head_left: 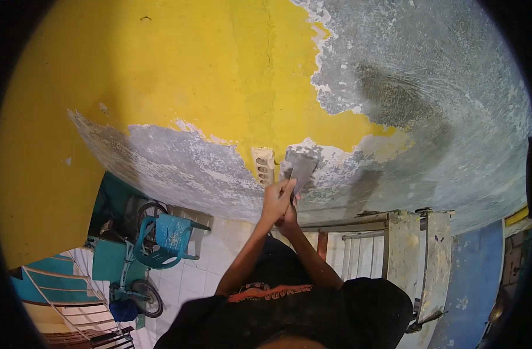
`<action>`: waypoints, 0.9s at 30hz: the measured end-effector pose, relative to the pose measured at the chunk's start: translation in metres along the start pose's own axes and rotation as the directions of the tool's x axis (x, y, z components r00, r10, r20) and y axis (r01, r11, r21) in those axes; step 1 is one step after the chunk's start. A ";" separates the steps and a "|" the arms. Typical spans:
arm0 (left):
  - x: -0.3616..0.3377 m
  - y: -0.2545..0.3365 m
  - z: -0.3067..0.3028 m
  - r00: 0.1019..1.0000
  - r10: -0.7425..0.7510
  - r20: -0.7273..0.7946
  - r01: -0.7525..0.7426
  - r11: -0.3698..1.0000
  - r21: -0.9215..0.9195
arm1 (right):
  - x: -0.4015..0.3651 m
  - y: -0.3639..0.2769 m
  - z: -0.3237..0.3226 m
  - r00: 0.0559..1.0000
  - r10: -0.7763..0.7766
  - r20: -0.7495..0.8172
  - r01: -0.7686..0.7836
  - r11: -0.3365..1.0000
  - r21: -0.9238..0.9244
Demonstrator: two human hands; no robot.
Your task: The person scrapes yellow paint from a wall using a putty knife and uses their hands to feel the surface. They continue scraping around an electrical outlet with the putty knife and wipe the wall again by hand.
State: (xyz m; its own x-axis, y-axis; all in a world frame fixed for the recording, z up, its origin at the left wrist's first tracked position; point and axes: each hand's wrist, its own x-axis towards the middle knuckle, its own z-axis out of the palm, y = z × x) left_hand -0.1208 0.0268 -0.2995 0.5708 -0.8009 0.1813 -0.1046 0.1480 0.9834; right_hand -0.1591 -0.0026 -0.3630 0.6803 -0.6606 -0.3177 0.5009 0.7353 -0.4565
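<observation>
From the head camera: your left hand (276, 200) is clenched around the handle of a scraper (302, 168). Its blade lies against the wall (190, 70) where yellow paint meets bare grey plaster, just beside a vent block (263, 166). Your right hand (289, 217) sits tucked under the left, and its hold cannot be told. Below are a paint-spattered stepladder (405, 256), a blue plastic chair (168, 237) and a bicycle (143, 288).

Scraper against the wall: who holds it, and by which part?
The left hand and right hand both grip the scraper by its handle; its blade lies against the wall.
</observation>
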 end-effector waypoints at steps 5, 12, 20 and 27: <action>0.047 0.037 0.011 0.993 0.105 0.051 -0.098 0.988 -0.122 | 0.005 -0.046 0.001 0.998 0.042 0.053 -0.028 0.969 -0.245; 0.040 0.043 0.015 0.998 0.058 -0.008 -0.058 0.996 -0.074 | 0.000 -0.037 0.011 0.993 -0.085 0.081 0.106 0.945 -0.308; 0.025 -0.003 -0.003 0.997 -0.020 -0.076 0.022 0.999 0.025 | -0.011 -0.023 0.003 0.992 0.125 0.036 -0.116 0.975 -0.191; 0.016 0.012 0.005 0.997 0.010 -0.071 -0.012 1.000 -0.022 | -0.019 -0.011 -0.010 0.996 0.000 0.084 0.026 0.951 -0.307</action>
State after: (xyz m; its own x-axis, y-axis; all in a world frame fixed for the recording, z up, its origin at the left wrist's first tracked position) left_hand -0.1165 0.0130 -0.2848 0.6259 -0.7562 0.1909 -0.0933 0.1704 0.9810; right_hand -0.1826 0.0009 -0.3601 0.7231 -0.6453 -0.2464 0.3300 0.6362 -0.6974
